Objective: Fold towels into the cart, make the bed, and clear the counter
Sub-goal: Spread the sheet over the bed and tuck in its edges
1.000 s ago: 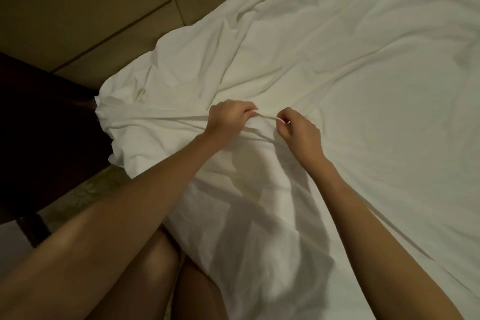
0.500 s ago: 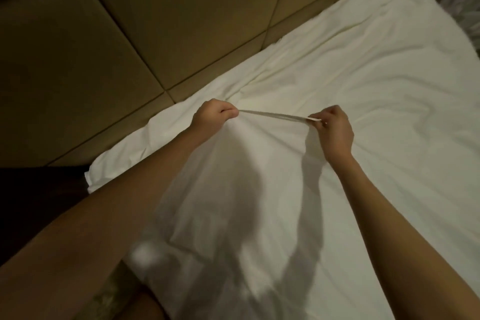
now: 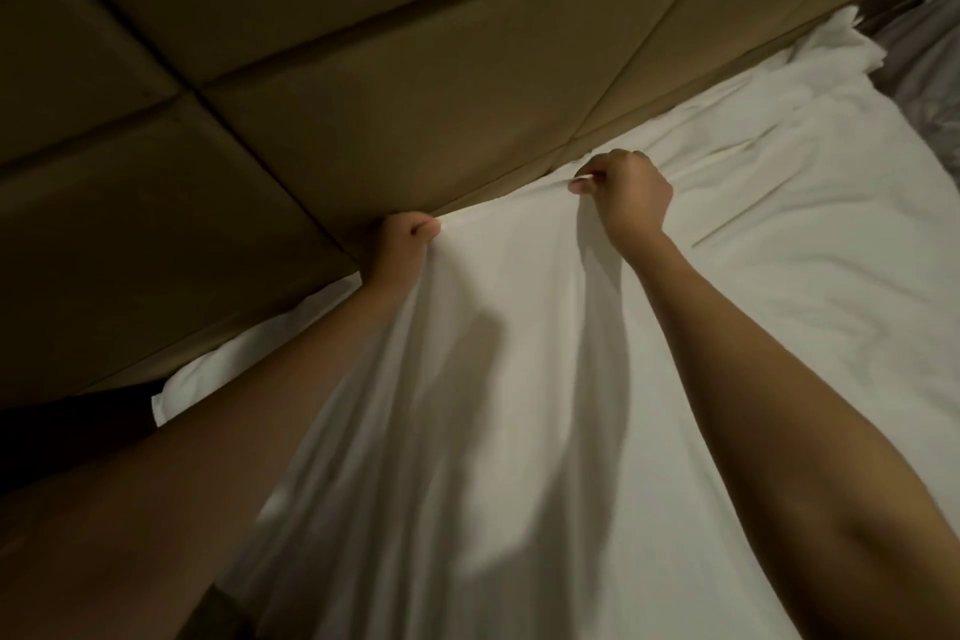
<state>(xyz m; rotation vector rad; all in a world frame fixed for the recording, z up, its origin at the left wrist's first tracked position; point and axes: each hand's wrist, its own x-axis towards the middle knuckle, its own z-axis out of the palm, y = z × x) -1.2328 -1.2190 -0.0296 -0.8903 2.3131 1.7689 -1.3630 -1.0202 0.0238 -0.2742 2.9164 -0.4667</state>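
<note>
White cotton bed sheet (image 3: 519,379): spread over the bed, top hem held against the tan padded headboard (image 3: 363,94). Left hand (image 3: 402,244) and right hand (image 3: 631,195) each pinched the hem with curled fingers. Risk: uneven pull could skew it or slip a pinch.

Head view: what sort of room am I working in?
Probably a hotel bedroom: a white bed sheet spread over a bed, pulled by the left hand and right hand toward a padded panel headboard.
</note>
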